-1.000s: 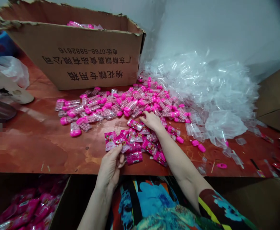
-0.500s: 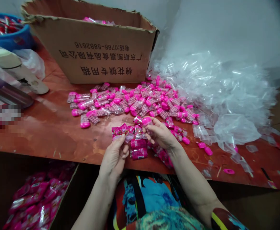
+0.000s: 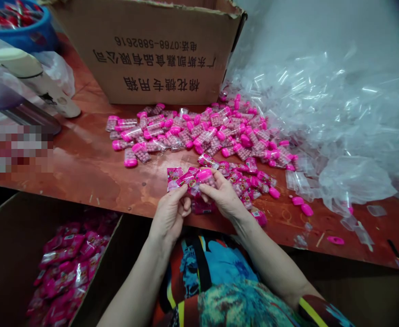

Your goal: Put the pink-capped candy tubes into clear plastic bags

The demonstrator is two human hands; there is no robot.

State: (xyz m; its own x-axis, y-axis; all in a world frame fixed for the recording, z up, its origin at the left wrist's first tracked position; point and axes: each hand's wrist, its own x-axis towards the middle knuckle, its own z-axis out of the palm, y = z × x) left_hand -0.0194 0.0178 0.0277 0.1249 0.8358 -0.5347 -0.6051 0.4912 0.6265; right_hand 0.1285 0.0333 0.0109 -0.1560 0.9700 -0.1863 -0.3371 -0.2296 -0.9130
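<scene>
My left hand [image 3: 172, 210] pinches a pink printed wrapper sleeve [image 3: 175, 174] between thumb and fingers. In my right hand [image 3: 224, 194] is a small clear candy bottle [image 3: 205, 175] with a bright pink cap, held close against the printed wrapping. My two hands nearly meet here, and the fingers hide part of what lies between them. Under and beside my right hand spreads a heap of pink printed candy packets [image 3: 245, 181]. Beyond them lies a big pile of pink-capped candy bottles [image 3: 202, 129] filled with small pale pink balls.
A cardboard box [image 3: 162, 63] stands behind the bottles. Clear plastic film [image 3: 329, 113] is heaped at the right, with loose pink caps [image 3: 302, 205] before it. At the left are a white flask [image 3: 37, 81] and a blue tub [image 3: 32, 34]. Below the table edge, an open carton [image 3: 100, 268] holds pink packets.
My right hand has brought the candy bottle down to the wrapper in my left hand. The view has shifted, so the table things appear further right and higher.
</scene>
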